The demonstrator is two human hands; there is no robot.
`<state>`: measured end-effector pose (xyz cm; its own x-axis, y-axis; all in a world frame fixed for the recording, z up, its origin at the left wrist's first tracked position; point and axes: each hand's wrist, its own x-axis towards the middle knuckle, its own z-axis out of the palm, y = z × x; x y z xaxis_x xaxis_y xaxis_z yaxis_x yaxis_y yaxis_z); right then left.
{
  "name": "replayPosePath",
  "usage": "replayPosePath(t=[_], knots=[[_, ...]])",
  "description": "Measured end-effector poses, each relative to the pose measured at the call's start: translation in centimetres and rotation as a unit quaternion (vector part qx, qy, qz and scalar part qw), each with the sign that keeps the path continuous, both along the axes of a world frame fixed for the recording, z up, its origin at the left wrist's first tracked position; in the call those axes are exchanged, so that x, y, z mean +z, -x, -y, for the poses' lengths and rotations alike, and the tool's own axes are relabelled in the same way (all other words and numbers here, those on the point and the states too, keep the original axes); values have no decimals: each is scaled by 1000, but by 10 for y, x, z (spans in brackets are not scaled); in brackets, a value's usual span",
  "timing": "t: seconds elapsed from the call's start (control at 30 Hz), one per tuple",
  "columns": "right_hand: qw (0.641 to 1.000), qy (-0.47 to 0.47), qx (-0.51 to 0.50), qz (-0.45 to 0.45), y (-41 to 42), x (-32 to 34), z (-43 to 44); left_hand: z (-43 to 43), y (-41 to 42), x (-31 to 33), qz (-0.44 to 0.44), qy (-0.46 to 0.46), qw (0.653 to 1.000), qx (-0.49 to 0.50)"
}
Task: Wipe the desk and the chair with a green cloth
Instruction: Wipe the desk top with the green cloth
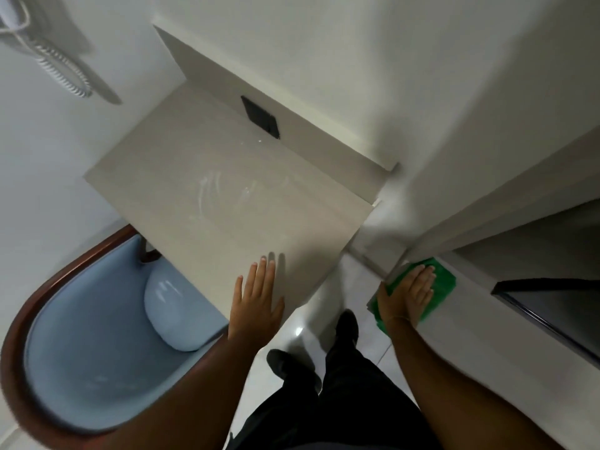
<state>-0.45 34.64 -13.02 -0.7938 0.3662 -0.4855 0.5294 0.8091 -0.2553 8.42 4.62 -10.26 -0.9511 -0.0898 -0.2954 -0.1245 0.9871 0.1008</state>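
The green cloth [435, 289] lies flat and slightly crumpled on a white ledge [470, 306], its edges showing around the right hand [409, 295], which presses down on it with the palm flat and fingers stretched out, not gripping. The left hand [258, 302] is spread wide open, resting flat on the near corner of the pale desk [227, 203], holding nothing. Faint smeared streaks mark the desk beyond its fingertips. Left of that hand sits the blue chair [94, 345] with its dark wooden rim.
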Motion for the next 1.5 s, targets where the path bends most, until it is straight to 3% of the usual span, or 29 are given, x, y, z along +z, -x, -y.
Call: replayPosePath(t=[0.3,0.6,0.73,0.83,0.93,1.0,1.07,1.2,1.33,1.5], knots=[[995,42,50,-79,-19,-32,-11,23,-44,-15,40,-11,983,179],[972,171,-76,-145,-36,-12,43,56,-54,-33,-12,-35,950,311],[956,233,90,-153,-54,10,111,74,-40,-42,-49,-68,940,329],[915,262,271,-141,-52,3,177,97,-19,-56,-93,-107,922,361],[802,223,544,-104,-42,-15,236,110,1,-66,-159,-187,885,396],[744,160,642,-93,-27,-32,260,115,14,-73,-190,-239,851,427],[754,118,632,-132,-8,-43,276,119,24,-78,-210,-252,829,453],[773,10,606,-184,6,-58,292,127,38,-84,-241,-238,818,465],[752,-17,631,-190,20,-63,323,128,41,-95,-261,-224,814,468],[688,-11,700,-189,73,-52,408,131,38,-100,-300,-243,786,482]])
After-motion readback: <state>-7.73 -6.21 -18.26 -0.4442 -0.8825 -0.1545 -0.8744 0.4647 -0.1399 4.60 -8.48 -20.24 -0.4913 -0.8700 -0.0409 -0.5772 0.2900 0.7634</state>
